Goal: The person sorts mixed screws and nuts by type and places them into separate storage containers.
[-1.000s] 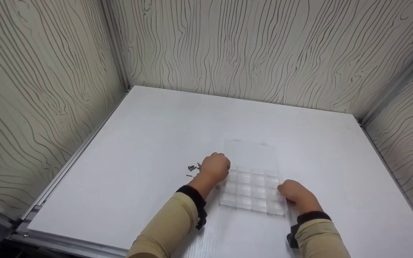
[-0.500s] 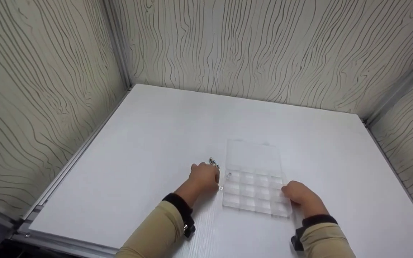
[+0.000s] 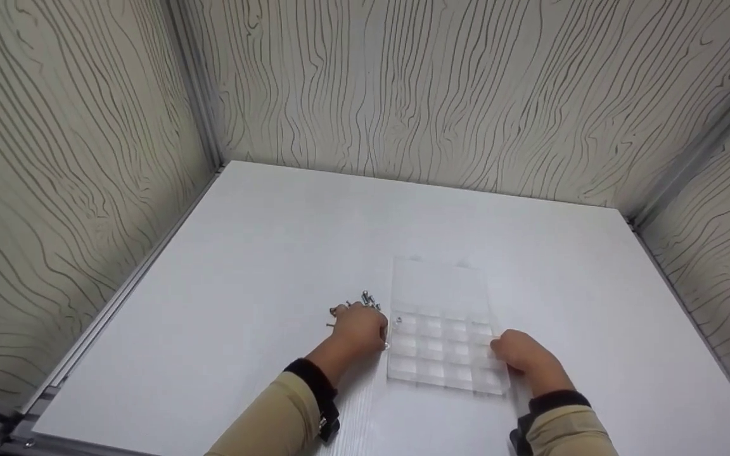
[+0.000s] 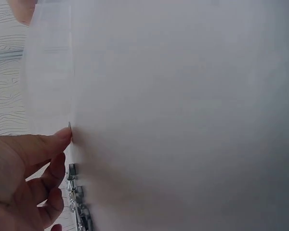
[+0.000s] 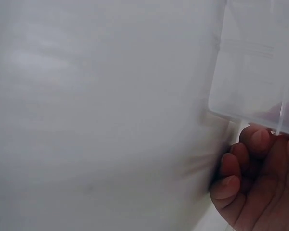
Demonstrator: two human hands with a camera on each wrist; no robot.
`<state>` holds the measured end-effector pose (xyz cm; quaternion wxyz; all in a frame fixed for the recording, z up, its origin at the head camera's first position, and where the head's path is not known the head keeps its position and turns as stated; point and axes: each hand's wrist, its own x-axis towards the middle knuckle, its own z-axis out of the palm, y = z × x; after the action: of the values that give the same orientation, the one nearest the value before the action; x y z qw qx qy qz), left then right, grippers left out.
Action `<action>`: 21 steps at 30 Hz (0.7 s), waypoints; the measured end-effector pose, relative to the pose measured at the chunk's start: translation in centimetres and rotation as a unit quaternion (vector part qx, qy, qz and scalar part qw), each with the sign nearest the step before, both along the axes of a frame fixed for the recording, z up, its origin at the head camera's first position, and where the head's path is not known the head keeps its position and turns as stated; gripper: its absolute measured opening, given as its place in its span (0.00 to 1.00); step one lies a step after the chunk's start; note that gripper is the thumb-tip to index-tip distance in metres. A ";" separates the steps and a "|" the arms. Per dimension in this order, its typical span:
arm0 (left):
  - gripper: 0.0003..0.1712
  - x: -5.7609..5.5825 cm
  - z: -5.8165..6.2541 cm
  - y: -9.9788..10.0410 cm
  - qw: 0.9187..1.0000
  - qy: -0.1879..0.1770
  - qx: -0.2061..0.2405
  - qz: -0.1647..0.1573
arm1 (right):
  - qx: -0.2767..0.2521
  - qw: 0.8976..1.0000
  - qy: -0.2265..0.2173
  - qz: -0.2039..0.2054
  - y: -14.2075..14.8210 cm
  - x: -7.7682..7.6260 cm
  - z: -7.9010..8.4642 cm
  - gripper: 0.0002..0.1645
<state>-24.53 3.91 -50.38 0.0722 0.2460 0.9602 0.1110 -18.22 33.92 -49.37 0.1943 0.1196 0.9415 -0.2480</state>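
Observation:
A clear compartment box (image 3: 431, 381) lies on the white table with its lid (image 3: 438, 282) spread open on the far side. My right hand (image 3: 525, 354) grips the box's right edge between thumb and curled fingers, also seen at the box corner (image 5: 253, 113) in the right wrist view. Beside the left edge, my left hand (image 3: 360, 329) pinches a small metal nut (image 4: 70, 126) between thumb and forefinger, just at the tabletop. One small nut (image 3: 398, 320) sits in the far-left compartment. Loose screws and bolts (image 3: 368, 297) lie just beyond my left hand, which partly hides them.
The white tabletop (image 3: 213, 304) spreads around the box. Wood-grain panels (image 3: 365, 88) stand at the back and both sides, with metal rails (image 3: 194, 82) at the corners.
A nut now lies in the far-left compartment. My left hand has drawn back left from the box to the nut on the table and now pinches it. The right hand keeps its grip.

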 end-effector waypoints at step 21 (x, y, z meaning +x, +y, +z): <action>0.03 0.5 -0.1 0.8 1.000 0.004 0.002 -0.002 | -0.008 1.000 0.006 -0.014 0.4 0.6 -0.6 0.18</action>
<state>-24.00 4.66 -50.50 0.0678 0.2480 0.9599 0.1117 -17.58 34.30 -49.93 0.1863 0.1302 0.9388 -0.2588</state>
